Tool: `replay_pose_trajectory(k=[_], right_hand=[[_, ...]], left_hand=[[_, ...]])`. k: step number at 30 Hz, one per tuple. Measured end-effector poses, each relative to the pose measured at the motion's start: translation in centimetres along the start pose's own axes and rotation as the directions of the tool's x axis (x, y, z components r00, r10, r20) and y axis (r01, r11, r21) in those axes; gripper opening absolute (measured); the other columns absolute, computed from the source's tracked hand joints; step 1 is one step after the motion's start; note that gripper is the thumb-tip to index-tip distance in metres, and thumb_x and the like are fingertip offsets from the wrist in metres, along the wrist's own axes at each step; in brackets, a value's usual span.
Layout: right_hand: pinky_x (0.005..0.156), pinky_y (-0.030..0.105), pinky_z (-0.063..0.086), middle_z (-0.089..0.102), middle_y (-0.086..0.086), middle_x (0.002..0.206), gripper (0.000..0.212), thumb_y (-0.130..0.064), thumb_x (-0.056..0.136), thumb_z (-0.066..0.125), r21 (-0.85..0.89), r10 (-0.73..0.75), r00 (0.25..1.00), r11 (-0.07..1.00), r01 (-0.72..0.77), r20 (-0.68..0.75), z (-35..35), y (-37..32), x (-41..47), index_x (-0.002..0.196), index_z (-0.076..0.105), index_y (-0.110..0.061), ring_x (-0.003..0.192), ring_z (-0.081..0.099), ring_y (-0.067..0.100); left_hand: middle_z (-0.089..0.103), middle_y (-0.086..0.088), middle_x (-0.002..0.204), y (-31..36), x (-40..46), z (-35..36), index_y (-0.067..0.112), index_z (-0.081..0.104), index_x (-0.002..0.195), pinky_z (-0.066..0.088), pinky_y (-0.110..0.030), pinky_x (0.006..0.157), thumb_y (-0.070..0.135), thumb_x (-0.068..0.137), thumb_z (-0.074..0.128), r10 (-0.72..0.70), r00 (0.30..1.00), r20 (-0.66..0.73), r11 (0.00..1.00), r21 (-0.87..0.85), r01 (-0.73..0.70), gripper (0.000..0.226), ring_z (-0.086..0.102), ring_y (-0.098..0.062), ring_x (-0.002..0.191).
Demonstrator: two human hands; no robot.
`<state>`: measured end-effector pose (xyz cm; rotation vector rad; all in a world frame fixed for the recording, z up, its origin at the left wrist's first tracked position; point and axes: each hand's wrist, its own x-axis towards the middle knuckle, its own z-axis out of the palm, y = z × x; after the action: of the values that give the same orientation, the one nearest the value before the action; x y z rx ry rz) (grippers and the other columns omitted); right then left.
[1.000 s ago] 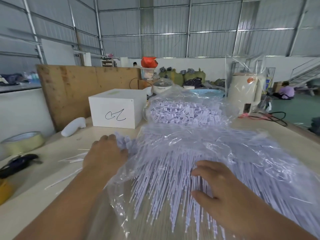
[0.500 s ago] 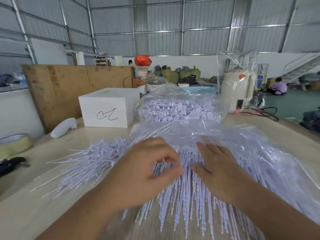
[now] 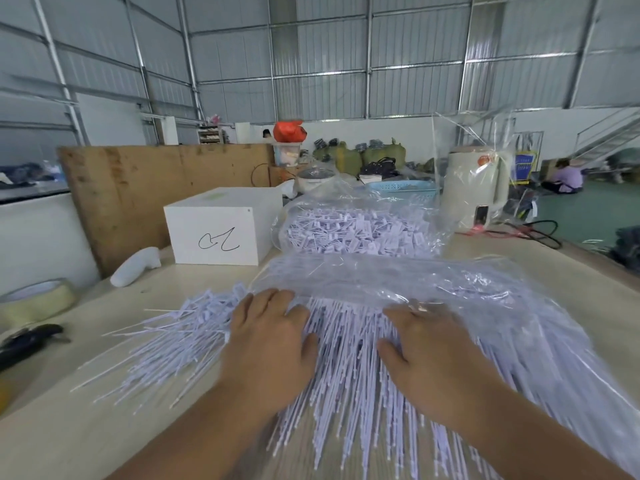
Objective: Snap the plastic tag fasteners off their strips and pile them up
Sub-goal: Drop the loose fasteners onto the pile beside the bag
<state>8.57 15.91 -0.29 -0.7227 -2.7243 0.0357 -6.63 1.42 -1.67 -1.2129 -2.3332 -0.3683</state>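
We see a big heap of thin white tag fasteners [image 3: 349, 362] spread over the desk [image 3: 62, 441] in the lower middle of the frame. Our two hands lie flat on top of the heap, side by side. The left hand [image 3: 273, 344] has its fingers stretched out and presses down on the sticks, and it holds nothing. The right hand [image 3: 433, 351] is spread out the same way, and its fingertips touch the edge of a clear plastic bag [image 3: 433, 282] that covers the far and right part of the heap. Behind it, in the middle of the frame, a second clear bag [image 3: 356, 230] is full of small white pieces. A white box [image 3: 221, 233] with a black scribble stands to the left of that bag. A roll of tape [image 3: 38, 299] sits at the left edge, with a black tool [image 3: 27, 341] just below it.
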Motion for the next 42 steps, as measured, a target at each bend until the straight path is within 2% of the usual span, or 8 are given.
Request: replay_pose_trajectory(k=[5, 12, 18, 22, 27, 31, 36, 42], right_hand=[[0.122, 0.039, 0.0, 0.012, -0.006, 0.163, 0.061, -0.051, 0.099, 0.031, 0.053, 0.024, 0.992, 0.998, -0.03, 0.123, 0.7, 0.6, -0.1, 0.154, 0.015, -0.027, 0.15, 0.0, 0.014], [0.119, 0.04, 0.018, 0.035, -0.003, 0.148, 0.044, -0.042, 0.099, 0.035, -0.05, -0.032, 0.997, 0.998, 0.036, 0.074, 0.6, -0.7, -0.7, 0.137, 0.037, -0.021, 0.141, 0.026, 0.02], [0.099, 0.032, 0.044, 0.051, -0.004, 0.125, 0.033, -0.04, 0.099, 0.031, -0.045, -0.06, 0.996, 0.997, 0.063, 0.068, 0.3, -1.6, -1.3, 0.121, 0.046, -0.02, 0.114, 0.052, 0.016], [0.119, 0.046, 0.017, 0.031, -0.001, 0.153, 0.045, -0.04, 0.101, 0.024, -0.147, -0.08, 0.99, 0.984, 0.097, 0.118, 0.8, -1.7, -1.7, 0.14, 0.038, -0.022, 0.142, 0.028, 0.024], [0.119, 0.042, 0.002, 0.027, 0.002, 0.156, 0.059, -0.048, 0.1, 0.011, -0.155, -0.062, 0.993, 0.985, 0.077, 0.098, 1.1, -1.8, -1.8, 0.149, 0.022, -0.017, 0.148, 0.011, 0.023], [0.121, 0.042, -0.007, -0.006, 0.003, 0.164, 0.091, -0.065, 0.081, -0.017, -0.181, -0.055, 0.981, 0.98, 0.089, 0.185, 1.3, -1.3, -1.4, 0.155, -0.004, -0.014, 0.149, -0.016, 0.024], [0.12, 0.037, -0.003, -0.008, 0.001, 0.164, 0.069, -0.056, 0.099, 0.014, -0.175, -0.012, 0.989, 0.984, 0.038, 0.151, 1.7, -0.4, -0.6, 0.155, -0.001, -0.019, 0.15, -0.013, 0.018], [0.12, 0.037, 0.004, -0.001, 0.0, 0.164, 0.068, -0.057, 0.099, 0.016, -0.194, 0.024, 0.99, 0.981, 0.003, 0.137, 1.9, -0.3, -0.2, 0.155, 0.006, -0.02, 0.15, -0.004, 0.018]], left_hand=[[0.071, 0.006, 0.092, 0.2, 0.2, 0.1, 0.024, 0.073, 0.091, 0.042, -0.043, 0.089, 0.033, 0.079, 0.049, 0.002, 0.999, -0.053, 0.999, -0.041, -0.004, 0.028, 0.06, -0.024, 0.096], [0.064, 0.009, 0.069, 0.3, 1.6, 0.9, 0.026, 0.055, 0.09, 0.033, -0.039, 0.078, 0.053, 0.09, 0.047, -0.134, 0.986, -0.099, 0.991, -0.024, 0.133, 0.029, 0.059, -0.019, 0.079], [0.069, 0.006, 0.081, -0.3, 2.0, 0.8, 0.027, 0.06, 0.095, 0.031, -0.039, 0.082, 0.047, 0.097, 0.034, -0.203, 0.979, -0.007, 0.972, 0.118, 0.202, 0.033, 0.063, -0.019, 0.084], [0.067, 0.003, 0.073, 0.0, 2.1, 0.2, 0.023, 0.057, 0.076, 0.029, -0.035, 0.078, 0.026, 0.095, 0.044, -0.141, 0.99, -0.024, 0.984, 0.103, 0.143, 0.024, 0.059, -0.021, 0.073], [0.049, 0.0, 0.042, 1.7, 1.1, -1.2, 0.022, 0.038, 0.051, 0.039, -0.034, 0.066, 0.024, 0.077, 0.047, 0.059, 0.967, -0.247, 0.995, -0.063, -0.076, 0.028, 0.036, -0.021, 0.041], [0.052, 0.004, 0.049, 1.8, 0.4, -1.1, 0.021, 0.047, 0.057, 0.042, -0.036, 0.073, 0.032, 0.081, 0.041, 0.115, 0.984, -0.136, 0.985, -0.114, -0.131, 0.028, 0.047, -0.02, 0.048], [0.062, 0.009, 0.076, 1.4, 0.2, -1.1, 0.027, 0.054, 0.084, 0.032, -0.035, 0.09, 0.057, 0.092, 0.032, 0.08, 0.996, 0.037, 0.995, -0.07, -0.077, 0.037, 0.057, -0.014, 0.077], [0.063, 0.01, 0.083, 0.3, 0.0, -2.5, 0.026, 0.062, 0.089, 0.045, -0.032, 0.081, 0.05, 0.09, 0.049, 0.072, 0.995, -0.075, 0.945, -0.315, -0.092, 0.027, 0.058, -0.012, 0.08]])
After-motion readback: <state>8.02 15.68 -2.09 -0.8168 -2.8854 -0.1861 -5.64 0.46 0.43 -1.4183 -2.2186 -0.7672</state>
